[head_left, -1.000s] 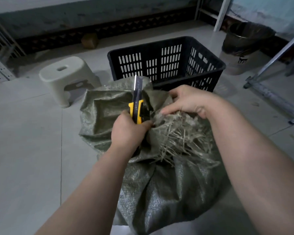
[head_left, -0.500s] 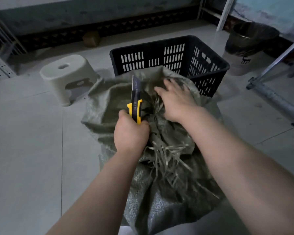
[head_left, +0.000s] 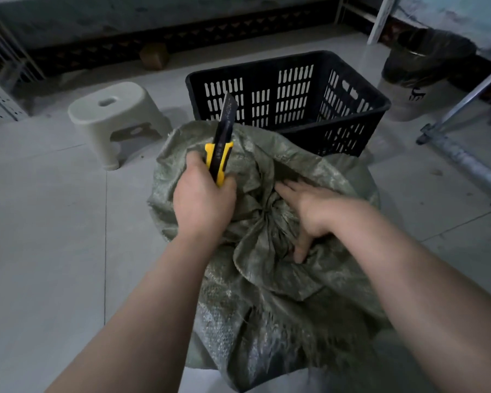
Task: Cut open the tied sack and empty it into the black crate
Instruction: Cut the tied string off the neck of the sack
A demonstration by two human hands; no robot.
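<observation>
Holding the knife [head_left: 220, 154] clenched, blade up, the left hand [head_left: 203, 199] waited; right hand [head_left: 309, 214] fingers [head_left: 288, 191] lay released on the sack [head_left: 267, 279] near the crate [head_left: 360, 114]. Cutting away from those fingers seemed safest.

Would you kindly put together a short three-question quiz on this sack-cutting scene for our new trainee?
1. True or false: the left hand grips a yellow and black utility knife with its blade pointing up and away from the person.
2. Where does the right hand rest? A) on the black crate B) on the gathered neck of the green woven sack C) on the white stool
3. Fill in: the crate stands directly ____ the sack, as seen from the person.

Key
1. True
2. B
3. Behind (on its far side)
</observation>
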